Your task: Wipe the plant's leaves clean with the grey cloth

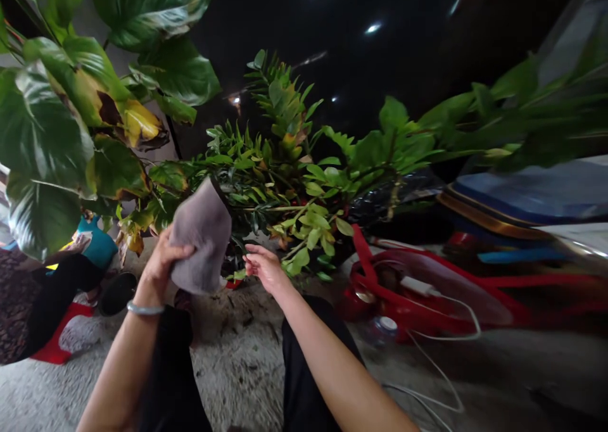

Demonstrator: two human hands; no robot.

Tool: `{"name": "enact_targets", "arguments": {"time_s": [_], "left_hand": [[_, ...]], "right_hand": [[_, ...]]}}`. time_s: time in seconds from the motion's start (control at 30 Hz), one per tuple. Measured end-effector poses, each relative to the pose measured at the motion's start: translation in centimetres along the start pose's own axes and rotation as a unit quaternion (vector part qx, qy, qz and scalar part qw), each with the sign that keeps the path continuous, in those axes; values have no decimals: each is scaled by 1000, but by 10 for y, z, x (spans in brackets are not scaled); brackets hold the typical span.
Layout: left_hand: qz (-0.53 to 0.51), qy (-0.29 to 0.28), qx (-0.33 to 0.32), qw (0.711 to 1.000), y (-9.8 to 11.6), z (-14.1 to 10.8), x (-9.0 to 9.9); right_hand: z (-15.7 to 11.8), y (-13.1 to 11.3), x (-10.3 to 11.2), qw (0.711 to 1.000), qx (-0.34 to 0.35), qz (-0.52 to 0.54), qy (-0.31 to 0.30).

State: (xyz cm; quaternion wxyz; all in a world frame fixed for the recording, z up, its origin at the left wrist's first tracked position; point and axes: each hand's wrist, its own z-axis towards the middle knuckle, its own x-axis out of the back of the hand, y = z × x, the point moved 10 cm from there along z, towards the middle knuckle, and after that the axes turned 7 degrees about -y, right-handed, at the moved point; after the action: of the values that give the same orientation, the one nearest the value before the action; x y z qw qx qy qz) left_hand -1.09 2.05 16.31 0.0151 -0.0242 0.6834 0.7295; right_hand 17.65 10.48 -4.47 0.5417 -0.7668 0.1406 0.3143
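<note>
Soil-flecked grey concrete floor (237,368) is spreading beneath a dark ceiling (294,14) dotted with small bright lamps, and a seated person's black trousers (304,356) are showing at the bottom of the view. The left hand (164,264), wearing a silver bangle (145,308), is clenching a folded grey cloth (199,239) upright, just beside the glossy green leaves of a bushy ZZ plant (280,172). The right hand (263,267) is hanging open and empty, its fingers (251,254) reaching near the lower leaves. Broad variegated green leaves with yellowing edges (42,140) are crowding the left side. A red electric fan (418,292) with a white cable (441,381) is resting on the floor at right, beside a clear bottle with a white cap (382,330). Farther left, a round black dish (118,292) is sitting near another person's patterned clothing (19,299), while a black plastic bag (394,194) is bunching behind the foliage.
</note>
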Motion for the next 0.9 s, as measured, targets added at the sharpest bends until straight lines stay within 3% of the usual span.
{"name": "enact_targets", "arguments": {"time_s": [0.07, 0.1, 0.2, 0.3, 0.37, 0.47, 0.57, 0.63, 0.73, 0.83, 0.9], "left_hand": [[4, 31, -49, 998, 27, 27, -1], [12, 44, -59, 997, 30, 38, -3], [66, 42, -21, 997, -4, 54, -19], [134, -93, 83, 983, -58, 38, -51], [165, -193, 117, 960, -68, 19, -70], [150, -229, 80, 959, -30, 18, -81], [73, -156, 3, 985, 19, 51, -77], [36, -86, -24, 995, 23, 72, -70], [59, -43, 31, 997, -22, 77, -65], [132, -161, 130, 969, -74, 45, -77], [163, -246, 151, 944, -76, 20, -82]], "right_hand": [[0, -4, -4, 1000, 15, 13, -7], [0, -4, -5, 1000, 19, 17, -9], [2, 1, -4, 1000, 9, 13, -8], [4, 8, 6, 1000, -5, 1, 20], [4, 7, 11, 1000, 9, 6, 26], [3, -2, 5, 999, 37, 0, -12], [1, -5, -4, 999, 30, -9, -41], [1, -5, -5, 999, 25, 3, -38], [3, 2, 4, 1000, 9, 0, 1], [5, 10, 18, 999, -11, -8, 43], [6, 11, 21, 999, -11, -1, 45]]}}
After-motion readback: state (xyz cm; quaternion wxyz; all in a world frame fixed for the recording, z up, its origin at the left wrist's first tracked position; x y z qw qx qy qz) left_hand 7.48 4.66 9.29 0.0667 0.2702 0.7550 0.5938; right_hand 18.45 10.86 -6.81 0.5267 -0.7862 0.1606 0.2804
